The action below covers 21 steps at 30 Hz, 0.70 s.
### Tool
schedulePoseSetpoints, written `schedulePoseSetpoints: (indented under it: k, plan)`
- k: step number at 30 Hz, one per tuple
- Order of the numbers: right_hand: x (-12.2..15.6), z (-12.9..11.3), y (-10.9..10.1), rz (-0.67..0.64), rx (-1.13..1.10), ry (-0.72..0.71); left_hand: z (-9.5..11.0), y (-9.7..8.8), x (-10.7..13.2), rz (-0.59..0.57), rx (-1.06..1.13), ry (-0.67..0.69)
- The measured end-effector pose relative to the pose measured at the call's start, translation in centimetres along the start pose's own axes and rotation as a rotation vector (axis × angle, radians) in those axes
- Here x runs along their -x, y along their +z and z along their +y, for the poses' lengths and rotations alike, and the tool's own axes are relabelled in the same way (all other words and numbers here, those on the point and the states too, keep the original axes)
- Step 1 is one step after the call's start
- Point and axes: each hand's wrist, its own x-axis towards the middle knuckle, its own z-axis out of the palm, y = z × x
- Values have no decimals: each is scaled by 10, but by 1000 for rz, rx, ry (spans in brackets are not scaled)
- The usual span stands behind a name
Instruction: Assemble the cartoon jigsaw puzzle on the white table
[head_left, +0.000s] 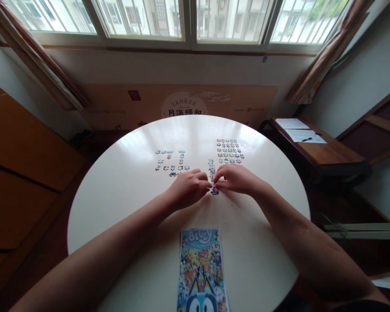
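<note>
Both my hands meet at the middle of a round white table (117,208). My left hand (187,187) is curled, its fingertips pinched at a short column of joined puzzle pieces (212,173). My right hand (235,178) is also pinched, pressing on the lowest piece of that column (214,191). Loose puzzle pieces (170,161) lie scattered to the left, just beyond my left hand. A tidier group of pieces (229,151) lies in rows beyond my right hand.
A colourful cartoon picture sheet (201,271) lies at the table's near edge between my forearms. A wooden side table (318,149) with papers and a pen stands at the right. A printed cardboard panel (182,106) leans under the window.
</note>
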Motion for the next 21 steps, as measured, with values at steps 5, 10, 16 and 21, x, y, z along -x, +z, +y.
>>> schedulePoseSetpoints:
  k: [5, 10, 16, 21]
  plan:
    - [0, 0, 0, 11, 16, 20, -2, 5, 1, -17, 12, 53]
    - [2, 0, -2, -6, 31, 19, 1, 9, 0, -38, 28, 44]
    - [3, 5, -2, -2, 31, 4, 10, 12, -7, -105, -54, 53]
    - [3, 9, -2, 11, 33, 15, 10, 10, -6, -74, -115, 51]
